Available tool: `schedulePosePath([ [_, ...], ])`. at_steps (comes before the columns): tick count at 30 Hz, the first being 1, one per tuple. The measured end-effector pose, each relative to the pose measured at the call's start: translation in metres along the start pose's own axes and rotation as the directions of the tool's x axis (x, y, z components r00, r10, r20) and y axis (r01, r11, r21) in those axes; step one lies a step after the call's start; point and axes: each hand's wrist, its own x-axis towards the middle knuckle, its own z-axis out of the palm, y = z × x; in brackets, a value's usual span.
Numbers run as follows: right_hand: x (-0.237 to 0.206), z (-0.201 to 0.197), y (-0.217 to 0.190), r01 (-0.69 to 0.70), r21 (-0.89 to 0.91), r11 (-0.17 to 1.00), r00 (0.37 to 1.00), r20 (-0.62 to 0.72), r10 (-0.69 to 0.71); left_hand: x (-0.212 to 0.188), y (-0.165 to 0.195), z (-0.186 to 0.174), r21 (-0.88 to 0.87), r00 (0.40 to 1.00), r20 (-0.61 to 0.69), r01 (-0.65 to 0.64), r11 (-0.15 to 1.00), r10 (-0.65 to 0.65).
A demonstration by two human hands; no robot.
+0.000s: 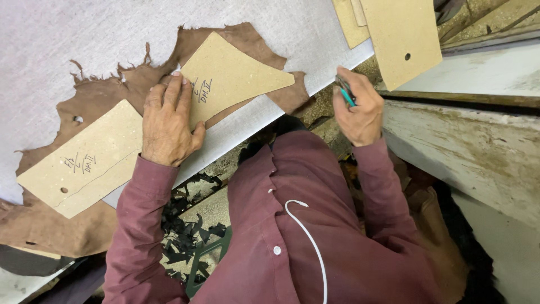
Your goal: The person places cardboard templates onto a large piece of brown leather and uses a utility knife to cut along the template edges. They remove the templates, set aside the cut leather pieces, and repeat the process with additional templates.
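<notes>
Two cardboard patterns (228,76) on brown leather (112,90)

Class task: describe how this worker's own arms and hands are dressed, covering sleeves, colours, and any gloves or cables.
Both hands, left hand and right hand, are bare, with no gloves. Long maroon shirt sleeves reach to the wrists. The shirt has small white buttons, and a thin white cable runs down its front.

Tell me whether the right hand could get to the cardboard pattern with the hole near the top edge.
Probably yes. The right hand, gripping a small teal-handled tool, sits just below-left of the holed cardboard pattern, with nothing visible between them.
</notes>
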Motion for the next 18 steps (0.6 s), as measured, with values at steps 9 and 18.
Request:
schedulePosePath([
  [9, 0.024, -0.02, -0.016, 0.263, -0.117, 0.958, 0.953, 0.188, -0.239, 0.011, -0.016, -0.013, -0.054, 0.96, 0.276, 0.073, 0.996, -0.055],
  [18, 0.04, 0.106, -0.104, 0.76, 0.096, 0.642, 0.57, 0.374, -0.731, 0.044, -0.047, -0.003, -0.121, 0.822, 0.565, 0.167, 0.978, -0.071],
])
